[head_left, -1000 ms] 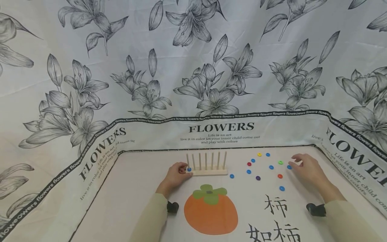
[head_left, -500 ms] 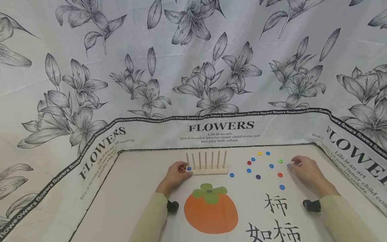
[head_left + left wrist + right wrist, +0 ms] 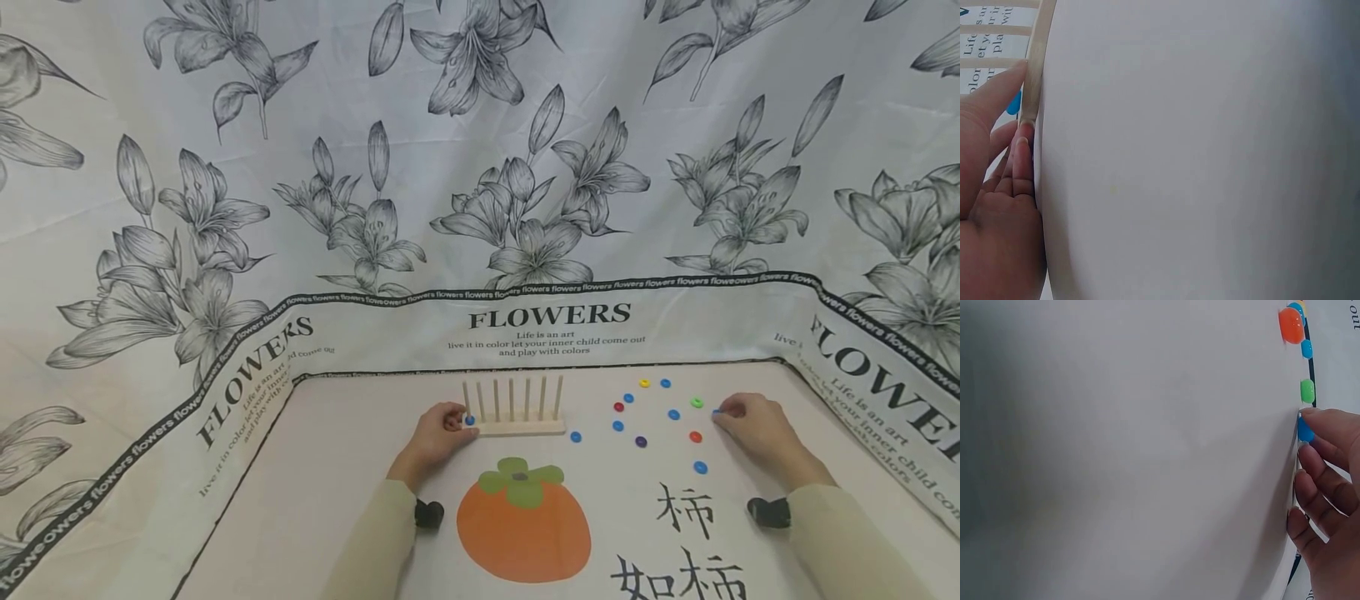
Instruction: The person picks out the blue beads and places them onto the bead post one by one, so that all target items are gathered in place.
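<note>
A second ago the right hand [image 3: 757, 429] had thumb and fingers apart at a blue bead [image 3: 1305, 429]; now they pinch it, hiding much of it from the head view. The right sleeve [image 3: 851, 533] has shifted slightly left.

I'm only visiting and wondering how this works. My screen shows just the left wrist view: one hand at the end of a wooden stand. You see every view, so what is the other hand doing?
Observer: The right hand pinches a blue ring between thumb and finger.
Visitor: Oh! I can only see part of the wooden stand. How many sticks does it have?
Observer: The head view shows seven pegs standing in a row.
Visitor: And is there any colour besides blue among the rings?
Observer: Yes, for one, a purple ring lies loose between the wooden stand and the right hand.
</note>
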A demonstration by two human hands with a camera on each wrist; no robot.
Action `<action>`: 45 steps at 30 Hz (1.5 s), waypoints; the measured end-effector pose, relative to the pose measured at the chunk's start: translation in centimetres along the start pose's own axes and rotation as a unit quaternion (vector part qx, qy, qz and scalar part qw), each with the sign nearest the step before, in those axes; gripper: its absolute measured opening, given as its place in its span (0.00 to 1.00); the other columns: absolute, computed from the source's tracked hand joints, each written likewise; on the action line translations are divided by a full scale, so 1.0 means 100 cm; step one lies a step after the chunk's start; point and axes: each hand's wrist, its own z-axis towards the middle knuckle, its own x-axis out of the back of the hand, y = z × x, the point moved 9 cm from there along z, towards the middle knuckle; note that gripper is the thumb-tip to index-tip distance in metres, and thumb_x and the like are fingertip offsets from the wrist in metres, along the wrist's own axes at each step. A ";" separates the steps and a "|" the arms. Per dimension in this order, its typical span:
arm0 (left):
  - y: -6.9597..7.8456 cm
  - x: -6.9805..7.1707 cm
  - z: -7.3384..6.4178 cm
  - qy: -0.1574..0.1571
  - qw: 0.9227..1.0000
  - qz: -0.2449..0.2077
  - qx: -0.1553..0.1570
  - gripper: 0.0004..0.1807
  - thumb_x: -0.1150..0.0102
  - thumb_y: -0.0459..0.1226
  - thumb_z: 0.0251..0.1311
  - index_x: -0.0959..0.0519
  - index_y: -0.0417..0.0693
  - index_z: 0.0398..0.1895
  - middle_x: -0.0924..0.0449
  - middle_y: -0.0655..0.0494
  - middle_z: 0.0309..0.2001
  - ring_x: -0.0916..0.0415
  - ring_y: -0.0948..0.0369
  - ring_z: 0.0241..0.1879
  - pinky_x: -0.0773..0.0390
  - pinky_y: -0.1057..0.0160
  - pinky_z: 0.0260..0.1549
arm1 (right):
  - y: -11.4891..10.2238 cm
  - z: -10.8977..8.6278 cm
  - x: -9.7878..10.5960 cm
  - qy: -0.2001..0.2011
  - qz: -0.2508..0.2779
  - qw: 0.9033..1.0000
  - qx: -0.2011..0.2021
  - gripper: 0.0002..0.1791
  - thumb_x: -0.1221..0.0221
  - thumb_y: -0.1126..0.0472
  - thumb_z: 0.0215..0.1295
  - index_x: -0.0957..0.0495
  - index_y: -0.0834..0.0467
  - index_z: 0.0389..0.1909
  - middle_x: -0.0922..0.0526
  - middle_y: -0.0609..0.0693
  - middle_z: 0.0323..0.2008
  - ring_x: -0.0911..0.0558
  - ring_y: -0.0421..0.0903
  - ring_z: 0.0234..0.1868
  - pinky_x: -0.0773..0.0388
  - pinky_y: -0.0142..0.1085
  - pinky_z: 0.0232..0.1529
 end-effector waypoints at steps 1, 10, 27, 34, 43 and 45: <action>0.000 0.000 0.000 0.000 1.000 0.000 0.000 0.27 0.27 0.38 0.59 0.23 0.35 0.59 0.23 0.50 0.41 0.29 0.58 0.40 0.25 0.58 0.43 | 0.000 0.000 0.000 -0.001 -0.001 1.000 0.001 0.19 0.40 0.62 0.71 0.25 0.74 0.52 0.22 0.72 0.46 0.23 0.68 0.48 0.25 0.61 0.48; 0.000 -0.001 -0.001 0.001 1.000 0.001 0.002 0.28 0.26 0.39 0.59 0.22 0.36 0.59 0.23 0.51 0.41 0.29 0.58 0.40 0.25 0.58 0.43 | -0.005 -0.005 -0.002 -0.011 -0.001 1.000 -0.007 0.18 0.40 0.61 0.72 0.25 0.74 0.51 0.22 0.71 0.45 0.22 0.66 0.47 0.24 0.59 0.48; 0.003 0.000 -0.001 0.001 1.000 0.006 -0.004 0.27 0.27 0.39 0.59 0.22 0.35 0.59 0.24 0.51 0.41 0.29 0.58 0.39 0.26 0.59 0.43 | -0.063 -0.026 0.005 0.010 0.026 0.998 0.063 0.20 0.40 0.58 0.73 0.25 0.71 0.54 0.19 0.68 0.47 0.19 0.63 0.48 0.21 0.54 0.46; 0.003 0.000 -0.001 -0.001 1.000 0.003 -0.008 0.27 0.26 0.38 0.59 0.22 0.34 0.59 0.23 0.50 0.41 0.29 0.58 0.39 0.26 0.59 0.42 | -0.091 -0.032 0.003 0.011 0.019 0.995 0.099 0.18 0.37 0.60 0.71 0.23 0.69 0.51 0.16 0.63 0.43 0.19 0.59 0.45 0.21 0.53 0.46; 0.000 -0.001 0.001 0.003 1.000 0.009 0.001 0.27 0.26 0.38 0.59 0.22 0.35 0.59 0.23 0.51 0.40 0.29 0.59 0.39 0.26 0.59 0.43 | -0.133 -0.038 0.002 0.009 0.029 0.989 0.146 0.15 0.35 0.58 0.70 0.20 0.65 0.49 0.15 0.54 0.39 0.20 0.50 0.41 0.21 0.40 0.40; 0.000 -0.001 0.002 0.005 1.000 0.010 0.003 0.27 0.26 0.38 0.59 0.22 0.36 0.59 0.24 0.52 0.40 0.29 0.59 0.39 0.26 0.59 0.43 | -0.144 -0.039 0.001 0.009 0.029 0.987 0.160 0.14 0.35 0.58 0.70 0.20 0.64 0.49 0.15 0.52 0.39 0.20 0.49 0.41 0.23 0.40 0.41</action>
